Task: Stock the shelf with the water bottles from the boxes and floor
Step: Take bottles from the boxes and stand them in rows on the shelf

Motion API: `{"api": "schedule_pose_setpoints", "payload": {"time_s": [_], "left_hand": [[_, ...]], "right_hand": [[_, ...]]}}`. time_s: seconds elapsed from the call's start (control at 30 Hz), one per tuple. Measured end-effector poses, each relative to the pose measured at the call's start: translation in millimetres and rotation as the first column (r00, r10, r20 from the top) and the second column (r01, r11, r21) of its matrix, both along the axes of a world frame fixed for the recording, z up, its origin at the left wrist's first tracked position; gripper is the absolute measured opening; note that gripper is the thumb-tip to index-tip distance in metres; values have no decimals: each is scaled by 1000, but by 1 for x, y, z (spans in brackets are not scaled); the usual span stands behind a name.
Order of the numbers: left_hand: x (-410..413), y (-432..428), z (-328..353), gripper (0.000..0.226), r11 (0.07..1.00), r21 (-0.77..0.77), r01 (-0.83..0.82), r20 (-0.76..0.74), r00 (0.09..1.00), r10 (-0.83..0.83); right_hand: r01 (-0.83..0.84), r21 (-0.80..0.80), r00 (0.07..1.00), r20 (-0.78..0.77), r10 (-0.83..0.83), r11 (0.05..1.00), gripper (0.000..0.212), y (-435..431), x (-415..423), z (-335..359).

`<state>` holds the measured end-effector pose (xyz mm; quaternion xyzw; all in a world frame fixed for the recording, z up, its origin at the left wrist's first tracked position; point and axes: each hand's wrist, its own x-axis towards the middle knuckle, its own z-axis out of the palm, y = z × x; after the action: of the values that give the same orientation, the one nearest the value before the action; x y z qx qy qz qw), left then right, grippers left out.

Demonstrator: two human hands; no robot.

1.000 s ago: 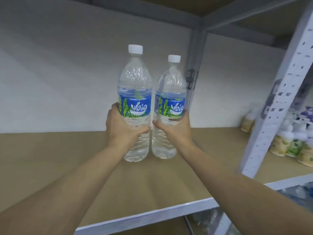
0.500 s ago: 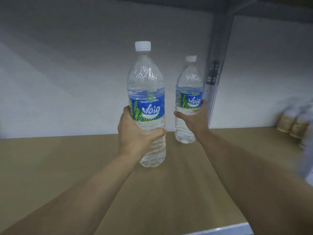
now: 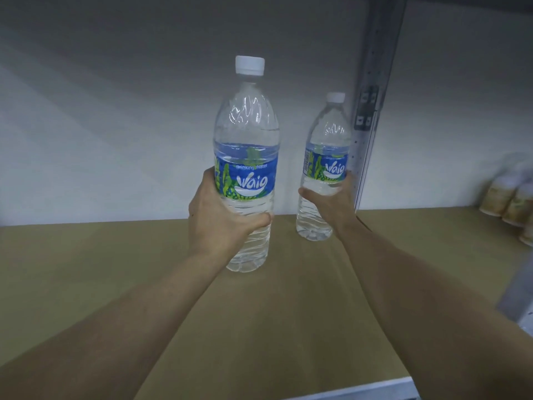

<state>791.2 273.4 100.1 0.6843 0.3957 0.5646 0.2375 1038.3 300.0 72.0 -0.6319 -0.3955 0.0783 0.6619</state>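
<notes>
I hold two clear water bottles with white caps and blue-green labels over the tan shelf board (image 3: 115,284). My left hand (image 3: 219,220) grips the nearer bottle (image 3: 246,134) around its lower half, upright above the middle of the board. My right hand (image 3: 336,203) grips the farther bottle (image 3: 327,140) at the back of the shelf, close to the grey upright post (image 3: 372,82). The farther bottle's base is at the board near the white wall; I cannot tell whether it touches.
Several small bottles with beige labels (image 3: 510,203) stand on the neighbouring shelf at the right. A blurred grey front post (image 3: 519,298) is at the right edge. The shelf's metal front lip (image 3: 360,389) runs along the bottom.
My right hand has carried its bottle away from the other one, deeper toward the back post. The left bottle has stayed near the shelf's middle and looms larger.
</notes>
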Motion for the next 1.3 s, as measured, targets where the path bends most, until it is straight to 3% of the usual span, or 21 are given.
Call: {"api": "schedule_pose_setpoints", "payload": {"time_s": [0.3,0.43,0.47,0.53,0.6,0.83,1.03,1.3], "left_hand": [[11,8,-3,78,1000,-14,-17,43,999,18],[15,13,-3,78,1000,-15,-13,17,1000,13],[16,14,-3,79,1000,-15,-20,11,1000,20],[21,18,-1,81,999,-11,-30,7,1000,30],[28,22,-1,82,999,-15,-30,18,999,30],[60,47,-1,84,1000,-22,12,11,1000,-12],[74,76,-12,88,997,-64,46,-86,995,-51],[68,84,-11,89,992,-113,59,-39,997,-64]], "right_hand": [[12,15,999,31,-12,1000,99,-4,-5,4],[30,-272,996,92,-5,962,130,-21,1,-27],[55,-389,990,139,0,920,126,-27,2,-39],[154,-603,942,330,69,782,96,-47,-4,-52],[226,-707,866,461,193,670,77,-65,-12,-58],[289,-661,785,577,224,692,73,-73,-13,-71],[306,-639,775,598,206,706,74,-73,-15,-70],[306,-633,770,604,206,712,70,-76,-15,-70]]}}
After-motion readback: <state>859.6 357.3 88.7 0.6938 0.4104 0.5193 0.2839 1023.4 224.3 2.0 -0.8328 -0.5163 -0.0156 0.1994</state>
